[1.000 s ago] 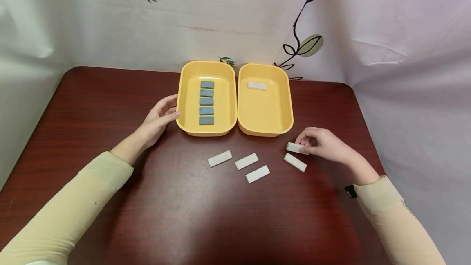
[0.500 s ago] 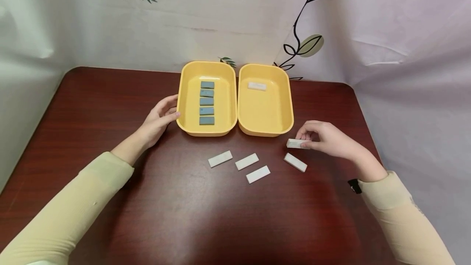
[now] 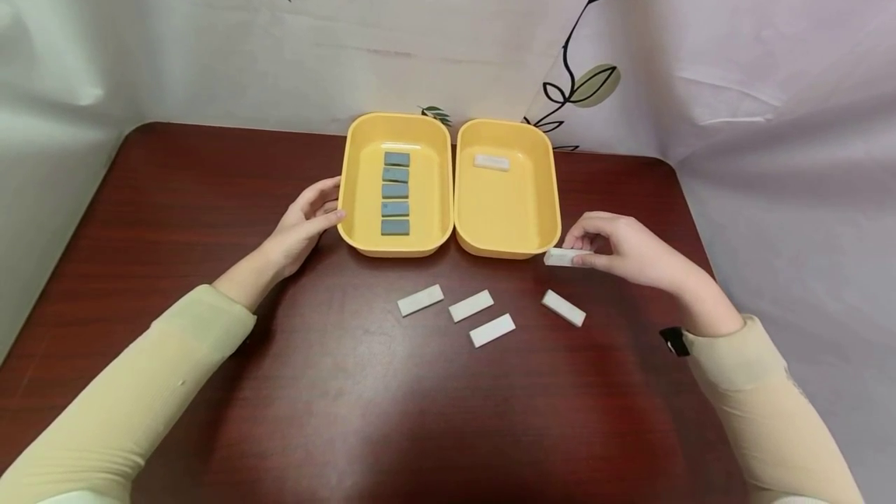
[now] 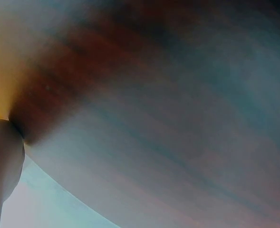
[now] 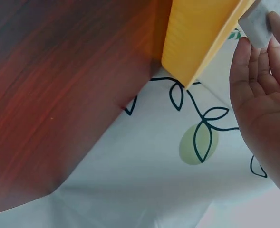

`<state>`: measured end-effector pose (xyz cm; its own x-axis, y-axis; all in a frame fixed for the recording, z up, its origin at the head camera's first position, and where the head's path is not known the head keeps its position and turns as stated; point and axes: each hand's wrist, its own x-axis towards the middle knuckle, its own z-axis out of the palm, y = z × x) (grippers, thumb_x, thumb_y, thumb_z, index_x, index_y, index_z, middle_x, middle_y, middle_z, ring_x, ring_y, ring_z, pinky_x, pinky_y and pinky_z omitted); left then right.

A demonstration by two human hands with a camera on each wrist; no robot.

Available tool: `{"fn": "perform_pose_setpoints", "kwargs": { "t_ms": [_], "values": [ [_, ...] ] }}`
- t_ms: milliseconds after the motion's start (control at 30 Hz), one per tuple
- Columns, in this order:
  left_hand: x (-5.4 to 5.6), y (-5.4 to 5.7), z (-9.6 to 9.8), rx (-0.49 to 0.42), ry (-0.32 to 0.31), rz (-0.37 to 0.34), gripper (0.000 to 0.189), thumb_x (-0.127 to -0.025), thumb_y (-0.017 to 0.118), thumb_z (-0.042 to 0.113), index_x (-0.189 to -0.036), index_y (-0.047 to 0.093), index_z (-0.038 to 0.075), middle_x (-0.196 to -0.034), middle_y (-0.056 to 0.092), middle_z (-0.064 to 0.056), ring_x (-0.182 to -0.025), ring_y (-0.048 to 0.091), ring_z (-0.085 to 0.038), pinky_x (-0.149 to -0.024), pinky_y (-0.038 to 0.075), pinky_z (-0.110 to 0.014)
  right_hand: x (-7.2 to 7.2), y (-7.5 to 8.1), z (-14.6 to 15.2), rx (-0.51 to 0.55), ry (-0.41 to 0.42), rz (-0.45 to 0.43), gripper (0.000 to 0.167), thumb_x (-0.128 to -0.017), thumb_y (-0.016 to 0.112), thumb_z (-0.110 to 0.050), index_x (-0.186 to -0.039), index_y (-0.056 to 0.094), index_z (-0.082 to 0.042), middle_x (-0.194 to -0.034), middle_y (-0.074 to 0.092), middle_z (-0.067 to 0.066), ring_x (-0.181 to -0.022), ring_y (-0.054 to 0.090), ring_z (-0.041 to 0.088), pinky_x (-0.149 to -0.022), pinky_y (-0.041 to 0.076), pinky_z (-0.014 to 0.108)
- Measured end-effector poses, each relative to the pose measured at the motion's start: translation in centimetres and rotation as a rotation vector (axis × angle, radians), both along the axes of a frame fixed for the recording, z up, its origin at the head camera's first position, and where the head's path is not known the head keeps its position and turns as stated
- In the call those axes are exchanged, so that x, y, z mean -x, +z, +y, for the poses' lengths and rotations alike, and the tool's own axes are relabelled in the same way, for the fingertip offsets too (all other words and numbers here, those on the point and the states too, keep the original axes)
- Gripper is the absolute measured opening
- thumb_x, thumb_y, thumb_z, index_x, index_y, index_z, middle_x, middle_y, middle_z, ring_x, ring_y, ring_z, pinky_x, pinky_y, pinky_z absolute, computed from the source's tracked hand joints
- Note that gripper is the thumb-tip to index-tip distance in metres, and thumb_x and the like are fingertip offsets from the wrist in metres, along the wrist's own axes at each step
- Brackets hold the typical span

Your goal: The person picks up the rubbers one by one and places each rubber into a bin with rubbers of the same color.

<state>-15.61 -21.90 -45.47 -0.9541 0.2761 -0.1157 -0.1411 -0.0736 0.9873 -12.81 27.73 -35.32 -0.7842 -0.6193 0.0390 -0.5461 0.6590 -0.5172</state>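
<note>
From the left, we see the left hand [image 3: 297, 230] touching the left tray's [image 3: 428, 185] outer left side, thumb at the rim; whether it grips, we cannot tell. Next comes the right tray [image 3: 505, 215], and just off its near right corner is the white block [image 3: 559, 257] that we find pinched between the right hand's [image 3: 623, 251] thumb and fingers. The block's long axis runs roughly left to right, its free end pointing left, with the tray lying left and far of it. The right hand is nearer that tray.
</note>
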Motion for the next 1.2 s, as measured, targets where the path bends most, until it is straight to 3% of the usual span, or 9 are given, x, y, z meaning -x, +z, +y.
{"fn": "perform_pose_setpoints", "kwargs": {
  "t_ms": [300,600,1200],
  "values": [
    [0.2,0.1,0.1,-0.014,0.008,0.003,0.06,-0.108,0.057,0.006,-0.164,0.034,0.008,-0.157,0.043,-0.002,-0.129,0.053,-0.008,-0.105,0.045,-0.015,1.4,0.2,-1.0,0.024,-0.002,0.015,0.026,-0.084,0.086,0.006,-0.099,0.073,-0.011,-0.09,0.067,-0.004,-0.084,0.059,0.012,-0.075,0.049,0.018],
    [0.2,0.1,0.2,-0.035,0.007,0.012,0.059,-0.108,0.057,0.004,-0.163,0.036,0.007,-0.151,0.047,0.003,-0.129,0.054,-0.009,-0.105,0.046,-0.015,2.7,-0.1,-2.1,0.072,-0.03,-0.009,0.021,-0.086,0.084,0.005,-0.099,0.074,-0.008,-0.09,0.068,0.0,-0.085,0.059,0.014,-0.076,0.049,0.017],
    [0.1,-0.1,0.1,-0.03,0.007,0.013,0.059,-0.108,0.058,0.005,-0.163,0.036,0.008,-0.15,0.049,0.004,-0.128,0.055,-0.008,-0.105,0.047,-0.015,5.3,-1.0,-3.9,0.047,-0.079,-0.116,0.013,-0.093,0.081,-0.003,-0.103,0.073,-0.004,-0.093,0.067,0.009,-0.086,0.057,0.018,-0.074,0.048,0.023]
  ]
}}
